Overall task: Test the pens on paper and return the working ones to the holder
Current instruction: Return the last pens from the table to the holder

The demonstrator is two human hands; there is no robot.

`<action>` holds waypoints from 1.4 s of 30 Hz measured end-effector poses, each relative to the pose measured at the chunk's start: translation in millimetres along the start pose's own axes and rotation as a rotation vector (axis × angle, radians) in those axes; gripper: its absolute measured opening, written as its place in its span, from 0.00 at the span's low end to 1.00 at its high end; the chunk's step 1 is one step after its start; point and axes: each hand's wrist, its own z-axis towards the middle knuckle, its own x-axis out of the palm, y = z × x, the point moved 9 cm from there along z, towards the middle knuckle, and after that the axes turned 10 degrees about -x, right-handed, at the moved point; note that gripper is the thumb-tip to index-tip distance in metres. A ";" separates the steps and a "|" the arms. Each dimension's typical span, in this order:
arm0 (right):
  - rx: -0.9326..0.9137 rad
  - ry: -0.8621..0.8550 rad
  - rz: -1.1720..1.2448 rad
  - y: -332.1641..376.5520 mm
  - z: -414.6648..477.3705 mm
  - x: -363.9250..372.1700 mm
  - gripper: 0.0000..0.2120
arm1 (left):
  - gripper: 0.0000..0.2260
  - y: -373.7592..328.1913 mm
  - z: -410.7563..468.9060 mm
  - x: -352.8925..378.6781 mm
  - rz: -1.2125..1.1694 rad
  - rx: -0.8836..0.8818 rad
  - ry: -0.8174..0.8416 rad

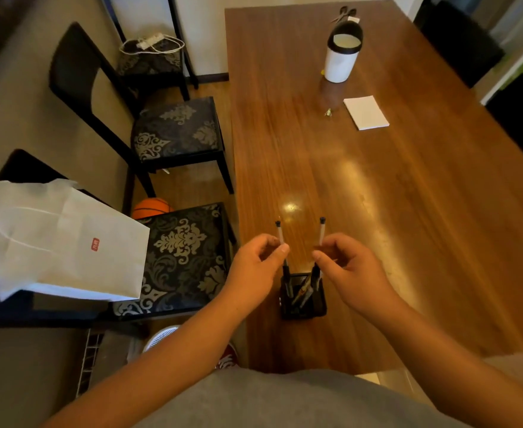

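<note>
Left hand: the left hand [258, 262] pinches a clear-barrelled pen [281, 239] between thumb and forefinger, mid-barrel, its dark end cap pointing up toward 12 o'clock; its lower end dips at the holder's rim, and I can't tell whether it's going in or coming out.

Right hand: the right hand [348, 267] does the same with a second clear pen [321, 231], pinched near the middle, cap end up and leaning a touch to 1 o'clock. The two pens stand apart like a V, which I take as a way of keeping them separate over one small opening.

Holder: a black mesh pen holder [303, 299] sits on the wooden table [408, 186] near its front edge, right below both hands. A few other pens [303, 291] lean inside, so it's the task's start and finish point and stays close.

Paper: a white notepad [366, 112] lies well off at 1 o'clock from the hands, far up the table. Testing seems to call for a long reach, or for bringing it nearer.

Beside the pad: a white tumbler with a black rim [342, 54] stands at 11 o'clock from the pad, scissors [345, 14] beyond it at the far end. Neither looks involved.

Off the table: a white paper bag [59, 242] rests on a patterned chair [186, 254] at 9 o'clock from the hands, a basketball [152, 207] on the floor behind it.

Stage, my guess: two pens taken at once to save a trip; no marks visible on the pad from here.
</note>
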 end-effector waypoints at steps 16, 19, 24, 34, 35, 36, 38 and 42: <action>-0.060 0.186 -0.130 -18.9 22.7 14.2 0.06 | 0.09 31.9 3.0 17.5 0.219 0.048 0.038; -0.095 0.228 -0.142 -20.7 26.6 17.9 0.06 | 0.06 37.9 4.2 17.5 0.248 0.045 0.020; -0.120 0.291 -0.189 -24.1 26.2 25.0 0.06 | 0.05 43.5 2.9 18.3 0.285 0.056 0.008; -0.222 0.468 -0.370 -33.5 24.1 52.5 0.11 | 0.04 48.6 0.9 20.0 0.396 0.079 -0.007; -0.227 0.487 -0.388 -35.6 24.6 55.6 0.11 | 0.04 49.4 0.9 20.1 0.399 0.078 -0.007; -0.236 0.507 -0.405 -36.6 25.0 58.9 0.10 | 0.04 49.7 0.7 19.9 0.402 0.081 -0.009; -0.268 0.542 -0.437 -37.2 24.8 65.0 0.09 | 0.04 49.3 0.0 19.6 0.403 0.085 -0.012; -0.318 0.597 -0.509 -38.2 23.2 73.5 0.10 | 0.05 49.2 1.0 19.7 0.403 0.071 0.001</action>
